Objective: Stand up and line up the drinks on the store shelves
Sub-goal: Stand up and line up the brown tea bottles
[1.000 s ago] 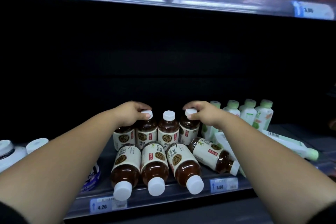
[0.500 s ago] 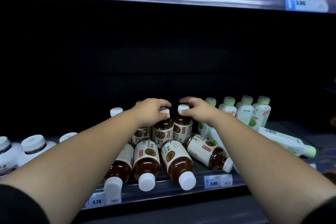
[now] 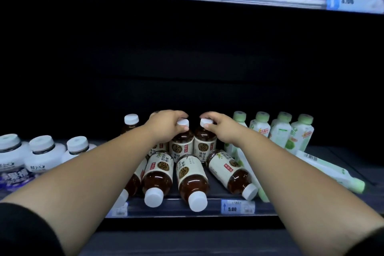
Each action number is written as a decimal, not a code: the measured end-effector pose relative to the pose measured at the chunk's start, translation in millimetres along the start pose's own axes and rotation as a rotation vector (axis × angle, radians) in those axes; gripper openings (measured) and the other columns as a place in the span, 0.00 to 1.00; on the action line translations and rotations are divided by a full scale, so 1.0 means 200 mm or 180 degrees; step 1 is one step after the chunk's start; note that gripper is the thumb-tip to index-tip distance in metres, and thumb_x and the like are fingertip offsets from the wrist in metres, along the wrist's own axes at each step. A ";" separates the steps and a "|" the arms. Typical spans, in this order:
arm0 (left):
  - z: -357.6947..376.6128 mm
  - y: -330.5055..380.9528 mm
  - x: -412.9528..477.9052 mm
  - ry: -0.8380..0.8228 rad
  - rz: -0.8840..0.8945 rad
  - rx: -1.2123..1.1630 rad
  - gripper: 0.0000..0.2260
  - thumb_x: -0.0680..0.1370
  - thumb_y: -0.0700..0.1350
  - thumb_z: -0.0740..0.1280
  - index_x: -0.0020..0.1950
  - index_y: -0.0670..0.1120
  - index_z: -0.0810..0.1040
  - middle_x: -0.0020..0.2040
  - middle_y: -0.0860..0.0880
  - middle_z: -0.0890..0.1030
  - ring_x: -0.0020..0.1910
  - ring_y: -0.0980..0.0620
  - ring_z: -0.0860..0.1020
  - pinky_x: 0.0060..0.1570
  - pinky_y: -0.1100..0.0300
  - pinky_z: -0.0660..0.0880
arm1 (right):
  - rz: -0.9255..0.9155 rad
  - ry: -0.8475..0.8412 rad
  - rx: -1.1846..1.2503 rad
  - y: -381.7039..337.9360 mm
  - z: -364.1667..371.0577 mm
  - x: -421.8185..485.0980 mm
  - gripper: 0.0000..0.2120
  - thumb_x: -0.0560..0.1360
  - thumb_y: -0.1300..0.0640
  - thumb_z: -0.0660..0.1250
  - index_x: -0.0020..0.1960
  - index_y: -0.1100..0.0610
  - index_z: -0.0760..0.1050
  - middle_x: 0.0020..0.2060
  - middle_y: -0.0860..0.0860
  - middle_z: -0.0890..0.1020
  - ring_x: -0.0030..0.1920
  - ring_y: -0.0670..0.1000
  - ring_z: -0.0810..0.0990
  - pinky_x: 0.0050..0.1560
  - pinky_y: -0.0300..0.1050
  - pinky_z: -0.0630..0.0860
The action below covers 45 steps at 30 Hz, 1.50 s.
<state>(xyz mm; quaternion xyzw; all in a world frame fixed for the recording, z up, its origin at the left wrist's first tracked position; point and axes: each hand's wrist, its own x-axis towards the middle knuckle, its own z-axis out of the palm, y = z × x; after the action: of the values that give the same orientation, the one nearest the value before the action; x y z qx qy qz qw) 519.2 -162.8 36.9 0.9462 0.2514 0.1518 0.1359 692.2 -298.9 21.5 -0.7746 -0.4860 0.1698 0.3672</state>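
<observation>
— So, the fingers: what have they got?

— The left hand has its fingers curled over the white cap of the left tea bottle. The right hand pinches the cap of the right tea bottle between thumb and fingers. Both bottles stand upright and touching, mid-shelf, just beyond the fallen ones.

— And the labels?

— Cream, with a round brown emblem, a small red patch and columns of Chinese characters I cannot read with certainty. Dark brown drink shows through the clear plastic above them.

— Nearer?

— Three fallen bottles of brown drink lie on their sides, white caps toward the near shelf rail. Their labels carry a green sprig. A fourth fallen bottle is half hidden under the left forearm. One lone upright bottle stands to the far left of the hands.

— To the right?

— Four green-capped bottles stand in a row, white with green and red print that is too blurred to read. A lying green-capped bottle shows a barcode.

— Left?

— Three white jars with white lids and blurred purple-blue labels.

— Prices?

— The price tag on the rail reads 5.00. The upper tag is smeared and ends in .00.
</observation>
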 end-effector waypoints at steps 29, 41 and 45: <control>0.01 -0.47 -0.91 -0.0263 0.0084 -0.0323 0.41 0.60 0.58 0.82 0.71 0.53 0.73 0.73 0.49 0.67 0.73 0.49 0.65 0.73 0.51 0.63 | -0.0802 -0.0025 -0.1167 -0.42 0.67 -0.61 0.31 0.70 0.44 0.76 0.70 0.49 0.72 0.68 0.45 0.72 0.67 0.47 0.70 0.64 0.42 0.67; 0.09 -0.53 -0.94 0.0270 0.0248 -0.0701 0.24 0.59 0.51 0.83 0.41 0.50 0.70 0.50 0.57 0.73 0.48 0.56 0.70 0.46 0.56 0.71 | -0.0455 0.0214 -0.1685 -0.43 0.82 -0.66 0.26 0.61 0.47 0.83 0.49 0.54 0.71 0.54 0.47 0.73 0.51 0.51 0.73 0.47 0.46 0.72; 0.04 -0.53 -0.93 0.0216 0.0306 -0.0703 0.22 0.61 0.52 0.82 0.41 0.51 0.70 0.44 0.55 0.74 0.44 0.55 0.72 0.38 0.60 0.68 | -0.0433 0.0335 -0.1455 -0.43 0.79 -0.67 0.22 0.64 0.49 0.81 0.46 0.54 0.70 0.48 0.47 0.73 0.47 0.51 0.73 0.42 0.46 0.71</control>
<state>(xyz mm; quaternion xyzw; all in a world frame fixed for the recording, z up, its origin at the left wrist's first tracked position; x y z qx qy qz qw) 322.2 -171.7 -45.7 0.9308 0.1919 0.2169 0.2232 476.7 -329.8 -34.7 -0.8109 -0.5431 -0.0103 0.2178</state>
